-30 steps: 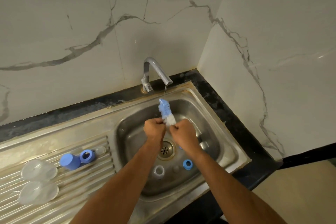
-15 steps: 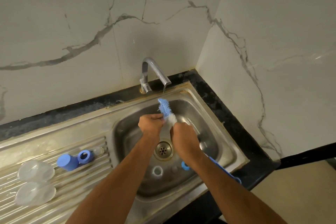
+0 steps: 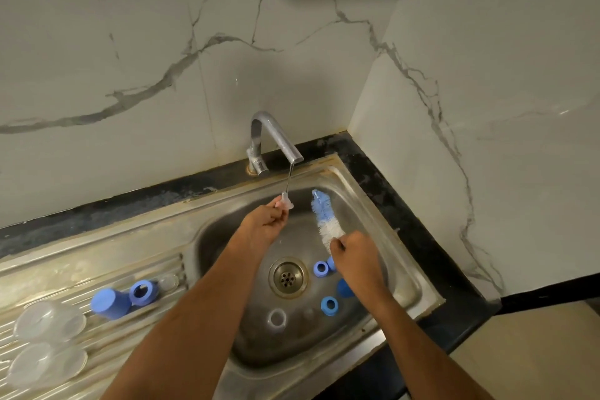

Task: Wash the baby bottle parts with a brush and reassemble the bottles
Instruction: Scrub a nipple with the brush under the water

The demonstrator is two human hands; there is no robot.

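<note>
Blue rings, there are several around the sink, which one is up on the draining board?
The blue ring beside the blue cap, left of the basin; the others lie inside it.

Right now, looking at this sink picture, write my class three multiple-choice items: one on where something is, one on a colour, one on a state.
1. Where is the blue cap?
A. On the ribbed drainboard
B. In the sink basin
C. On the tap

2. What colours are the brush bristles?
A. Red and black
B. Blue and white
C. All green

3. What is the tap doing?
A. Nothing, it is dry
B. Spraying the wall
C. Running a thin stream

Answers: 1 A, the cap lies on its side on the ribs left of the basin. 2 B, blue at the tip, white nearer the right hand. 3 C, a thin stream falls onto the small clear part that the left hand holds.
</note>
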